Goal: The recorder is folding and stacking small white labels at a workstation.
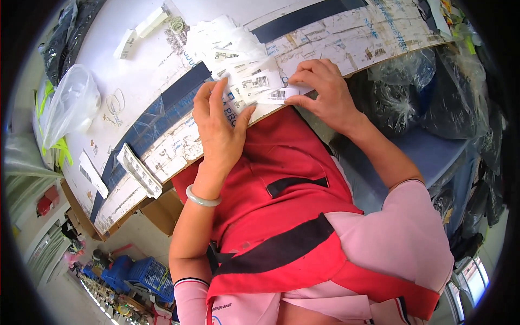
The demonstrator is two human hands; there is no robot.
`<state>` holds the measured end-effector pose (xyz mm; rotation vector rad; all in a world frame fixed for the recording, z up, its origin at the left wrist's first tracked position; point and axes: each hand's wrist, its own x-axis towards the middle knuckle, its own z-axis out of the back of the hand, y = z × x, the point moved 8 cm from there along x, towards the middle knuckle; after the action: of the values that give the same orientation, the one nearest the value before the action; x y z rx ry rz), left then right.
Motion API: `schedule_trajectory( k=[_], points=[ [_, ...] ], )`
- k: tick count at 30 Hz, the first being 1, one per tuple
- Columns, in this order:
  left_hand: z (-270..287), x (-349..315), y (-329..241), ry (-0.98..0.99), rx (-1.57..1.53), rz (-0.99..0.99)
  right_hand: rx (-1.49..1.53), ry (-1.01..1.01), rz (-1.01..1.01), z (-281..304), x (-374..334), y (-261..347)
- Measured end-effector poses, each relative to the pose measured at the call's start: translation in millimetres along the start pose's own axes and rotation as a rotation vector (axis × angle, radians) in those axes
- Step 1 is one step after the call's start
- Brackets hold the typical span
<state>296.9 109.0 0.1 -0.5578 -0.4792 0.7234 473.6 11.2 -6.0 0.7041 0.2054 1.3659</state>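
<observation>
Had one white rectangular barcode label (278,96) between thumb and fingers of the right hand (327,96), narrow gap, apparently gripped, close to the near edge of the scuffed white tabletop (130,78). Held left hand (218,127) with thumb and forefinger wide apart at the heap of loose white paper labels (238,62); showed no clear grip. Looked partway: had one in hand, many left heaped; couldn't tell handled from unhandled. Ran tight nearside, with red cloth apron (273,154) just past the edge. Found open room leftward, toward the clear plastic bag (76,105).
</observation>
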Motion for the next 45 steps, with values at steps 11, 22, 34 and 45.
schedule_trajectory(
  k=[11,22,34,45],
  points=[
    [-11,-9,-1,0.023,0.109,-0.123,0.1,-0.05,0.269,-4,-18,23],
    [17,-6,12,-0.073,-0.099,0.002,-0.05,-0.077,0.249,-12,14,27],
    [-6,-5,-29,0.075,0.193,-0.237,-0.039,0.01,0.259,-26,7,26],
    [-12,-10,-19,0.138,0.21,-0.193,0.077,0.024,0.11,1,14,18]
  ],
)
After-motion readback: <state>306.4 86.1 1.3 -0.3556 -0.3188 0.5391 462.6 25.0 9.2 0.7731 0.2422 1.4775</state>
